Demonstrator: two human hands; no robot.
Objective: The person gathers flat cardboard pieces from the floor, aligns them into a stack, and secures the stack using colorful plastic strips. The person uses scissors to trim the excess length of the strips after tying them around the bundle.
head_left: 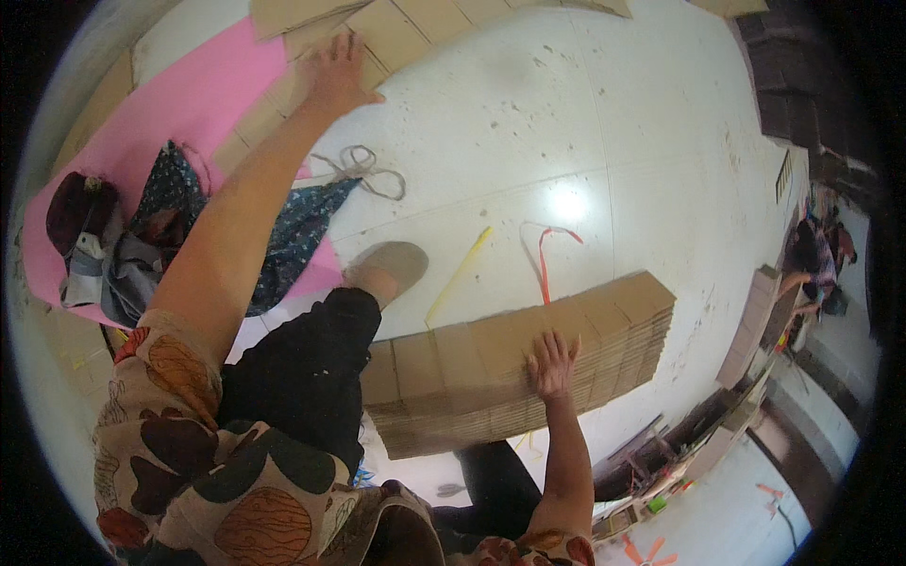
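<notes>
The cardboard stack lies on the pale floor, in front of the person and between the two black trouser legs and the right side of the view. Its long axis runs from lower left to upper right, rising only gently, so that one short end points to the left knee and the other short end points to the right. The many layered edges show along the long side nearer to the person and at the right end. The right hand is laid on this stack, right of its middle, with the fingers apart and pointing away from the body; it is not clenched around anything. The left hand is stretched far forward, over the second cardboard pile, with fingers spread and the thumb turned to the right; it seems to grasp nothing, but I cannot tell if the palm presses on it. The long axis of this pile also goes from lower left to upper right, more steeply, beside a pink sheet. A yellow strip and a red ribbon lie just beyond the stack.
</notes>
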